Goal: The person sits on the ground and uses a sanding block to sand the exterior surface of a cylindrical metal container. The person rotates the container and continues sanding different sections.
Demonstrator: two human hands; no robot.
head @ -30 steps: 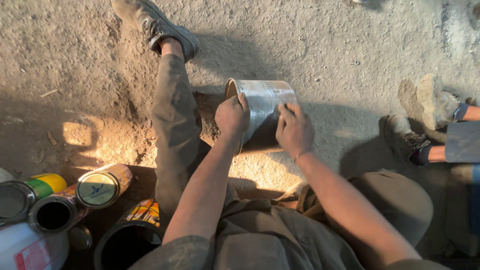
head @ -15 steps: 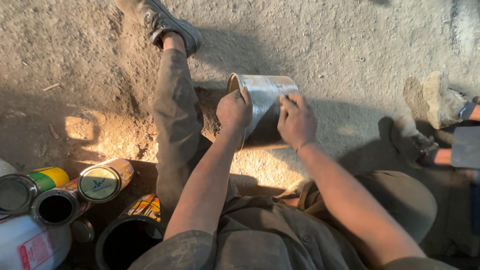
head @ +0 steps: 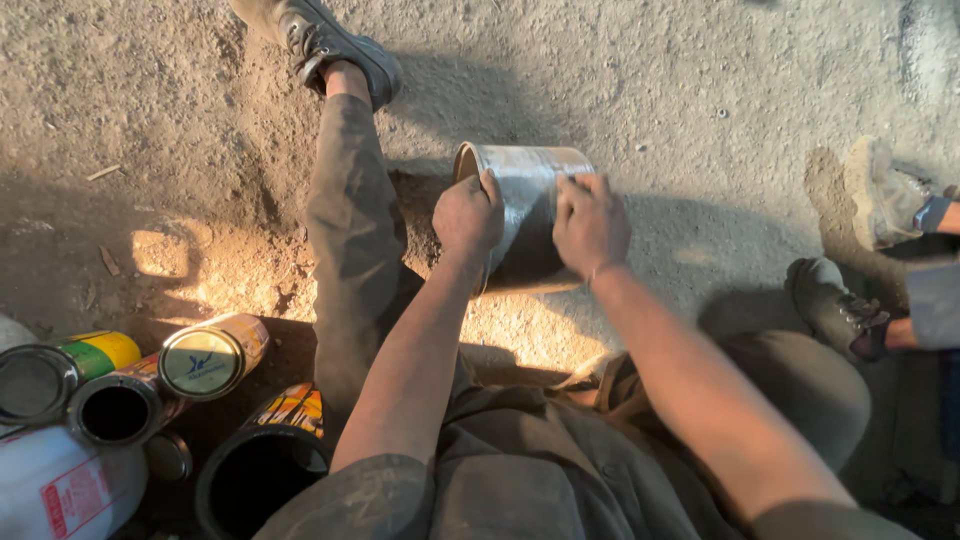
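- A dull silver metal can (head: 530, 215) sits just above the middle of the frame, held off the sandy ground (head: 700, 90) between both hands.
- Its long axis runs roughly left to right and tips slightly down toward the right; the open mouth, seen as a thin rim, faces the left side of the frame, toward the outstretched leg (head: 350, 230).
- The left hand (head: 468, 218) is clamped on the mouth end, fingers curled over the rim, thumb on the near side.
- The right hand (head: 590, 225) presses on the can's side wall further right, fingers bent against the metal; its grip is closed on the can as well.
- The can's underside is in shadow, and whether it touches the ground there cannot be told.
- Edges: the leg lies just beside the can's mouth on the left, running up to a dark shoe (head: 330, 45) at the top of the frame.
- Open room: bare ground spreads above and to the right of the can, up to the upper right corner.
- At the right edge, well apart from the can, are another person's feet: a pale dusty shoe (head: 880, 195) and a dark shoe (head: 830, 305).
- In the lower left, well apart from the hands, lies a cluster of tins: a yellow and green tin (head: 95, 352), a lidded tin (head: 205, 360), an open dark tin (head: 115, 410), a black bucket (head: 262, 470) and a white container (head: 55, 485).
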